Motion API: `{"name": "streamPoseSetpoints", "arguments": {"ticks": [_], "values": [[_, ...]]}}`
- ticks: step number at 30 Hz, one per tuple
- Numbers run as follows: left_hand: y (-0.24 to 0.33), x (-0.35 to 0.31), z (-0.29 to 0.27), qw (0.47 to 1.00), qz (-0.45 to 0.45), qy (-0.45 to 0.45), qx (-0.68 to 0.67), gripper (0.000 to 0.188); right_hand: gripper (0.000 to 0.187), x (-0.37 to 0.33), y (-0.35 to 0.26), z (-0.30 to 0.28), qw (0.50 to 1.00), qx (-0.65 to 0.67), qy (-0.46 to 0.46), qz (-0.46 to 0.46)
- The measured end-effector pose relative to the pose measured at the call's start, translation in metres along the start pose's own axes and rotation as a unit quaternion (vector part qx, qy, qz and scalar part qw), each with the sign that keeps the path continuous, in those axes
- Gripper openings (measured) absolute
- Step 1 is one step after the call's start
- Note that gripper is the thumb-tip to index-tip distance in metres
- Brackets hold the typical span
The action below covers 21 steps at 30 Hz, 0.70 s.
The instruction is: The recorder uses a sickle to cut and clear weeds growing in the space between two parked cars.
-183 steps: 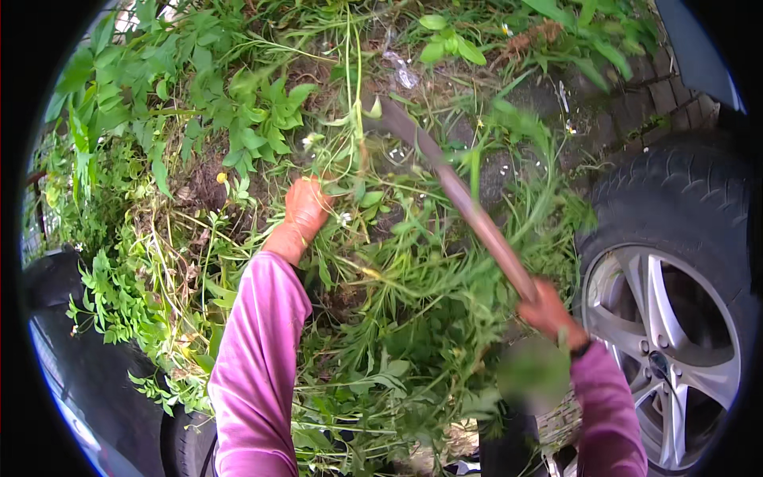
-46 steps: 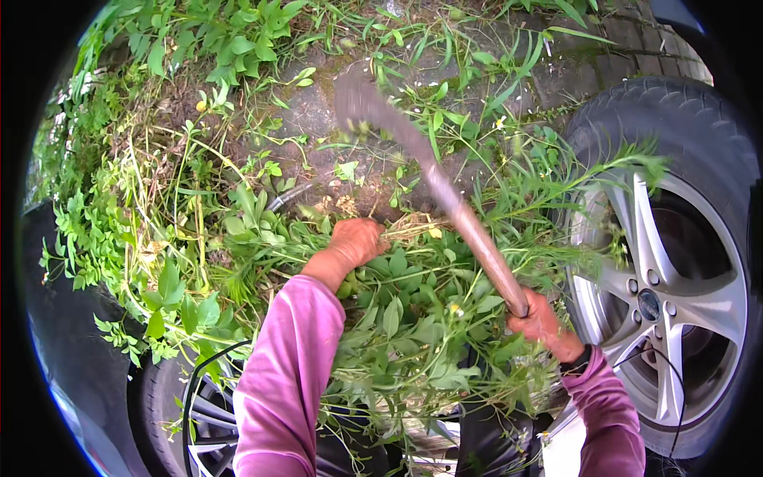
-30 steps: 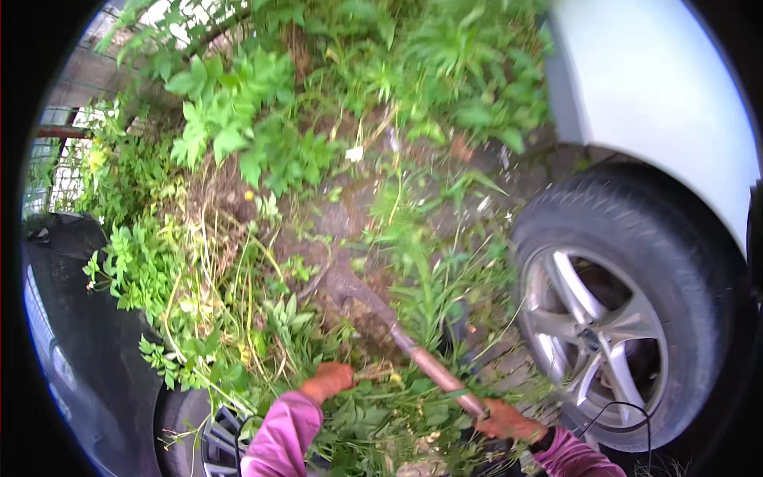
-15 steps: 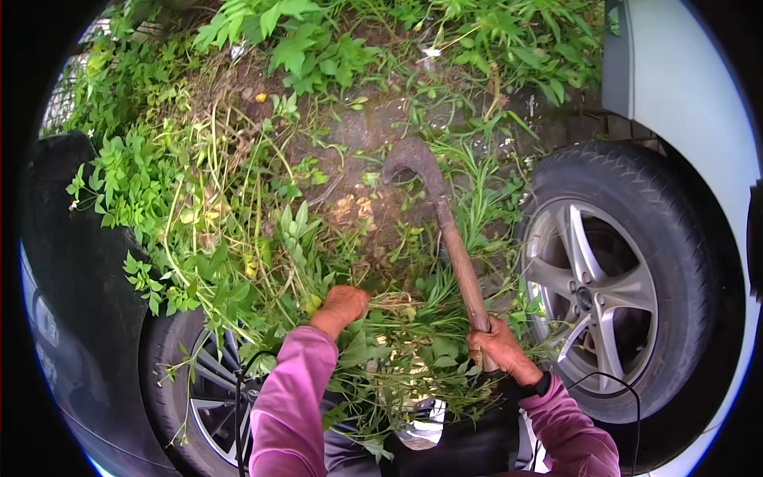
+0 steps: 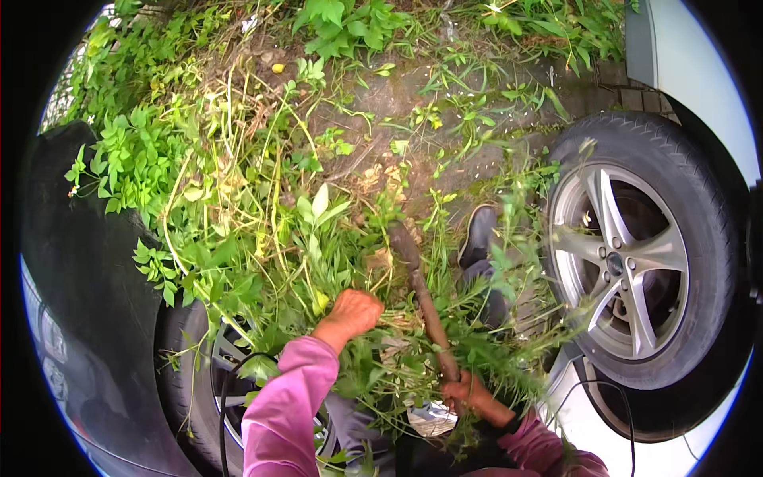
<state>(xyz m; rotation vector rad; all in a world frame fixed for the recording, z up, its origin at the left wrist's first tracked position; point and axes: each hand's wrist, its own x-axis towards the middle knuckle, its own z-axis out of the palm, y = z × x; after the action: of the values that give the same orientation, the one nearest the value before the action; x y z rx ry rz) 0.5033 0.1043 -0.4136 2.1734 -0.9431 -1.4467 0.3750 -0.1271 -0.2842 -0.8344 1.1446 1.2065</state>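
My right hand point(image 5: 470, 394) grips the reddish-brown handle of a cutting tool point(image 5: 425, 306) whose rusty blade end point(image 5: 400, 237) points up into the plants. My left hand point(image 5: 354, 312) is closed around a bunch of green weed stems point(image 5: 318, 262) just left of the tool. Both sleeves are pink. Cut and standing weeds point(image 5: 238, 207) crowd around both hands, and leafy stalks partly hide my right hand and the lower handle.
A white car's wheel point(image 5: 636, 262) with a silver rim stands close on the right. A dark vehicle body point(image 5: 87, 302) and its tyre point(image 5: 191, 358) fill the left. A dark shoe point(image 5: 479, 234) rests on bare soil point(image 5: 397, 87) between plants. Brick paving point(image 5: 616, 87) lies at the upper right.
The tool has swung down and toward me, its blade now low among the stems. My left hand has closed on a bunch of weeds. The view has shifted slightly.
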Motion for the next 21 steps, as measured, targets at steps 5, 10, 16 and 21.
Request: {"name": "streamPoseSetpoints", "arguments": {"ticks": [5, 10, 16, 21], "values": [[0.012, -0.016, -0.014, 0.998, 0.037, 0.042, 0.026, 0.007, 0.013, -0.023, 0.000, -0.017, 0.970, -0.212, -0.114, -0.033], [0.067, -0.056, -0.058, 0.996, 0.059, 0.063, 0.018, 0.004, 0.016, -0.070, -0.025, -0.004, 0.995, -0.070, -0.012, 0.066], [0.085, -0.089, -0.078, 0.988, -0.035, 0.151, 0.011, 0.007, 0.025, -0.066, -0.030, -0.015, 0.994, -0.083, 0.007, 0.076], [0.075, -0.112, -0.103, 0.940, -0.231, 0.250, -0.017, 0.024, 0.016, -0.058, -0.061, -0.034, 0.984, 0.162, 0.005, -0.067]]}}
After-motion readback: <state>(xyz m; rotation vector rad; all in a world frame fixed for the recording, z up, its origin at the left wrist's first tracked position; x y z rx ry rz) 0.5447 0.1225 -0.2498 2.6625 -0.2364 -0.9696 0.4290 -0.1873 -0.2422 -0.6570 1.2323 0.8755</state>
